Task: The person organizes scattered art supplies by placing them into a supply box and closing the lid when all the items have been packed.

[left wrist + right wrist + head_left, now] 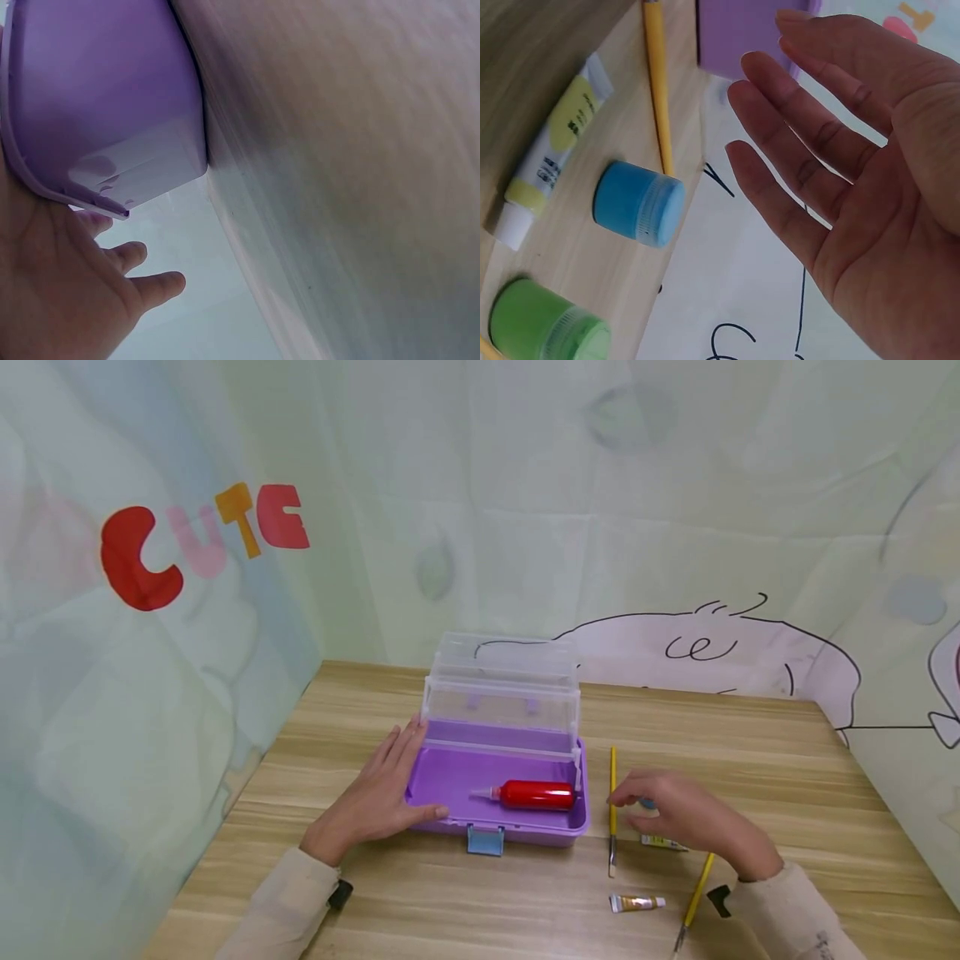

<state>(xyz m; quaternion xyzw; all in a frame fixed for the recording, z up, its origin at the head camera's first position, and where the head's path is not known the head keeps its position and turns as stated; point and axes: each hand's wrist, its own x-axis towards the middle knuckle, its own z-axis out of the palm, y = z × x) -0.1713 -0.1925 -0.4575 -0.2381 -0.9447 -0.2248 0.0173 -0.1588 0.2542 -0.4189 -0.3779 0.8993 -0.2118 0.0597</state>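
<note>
A purple plastic box point(459, 777) stands on the table with its clear lid point(501, 664) raised and a blue latch point(486, 841) at the front. Inside lies a red squeeze bottle point(536, 794), its pale nozzle pointing left. My left hand point(381, 795) rests against the box's left rim, fingers extended and thumb at the front edge. To the right, my right hand point(686, 810) hovers empty, fingers loosely bent, above a blue paint pot point(626, 201) and a yellow-labelled paint tube point(564, 135). A yellow-handled paintbrush point(612, 777) lies between that hand and the box.
Nearer the front lie a gold-brown paint tube point(637, 902) and a second yellow paintbrush point(699, 889). The right wrist view also has a green paint pot point(536, 319) on the wooden table point(480, 910). A printed cloth backdrop point(375, 527) encloses the table's back and sides.
</note>
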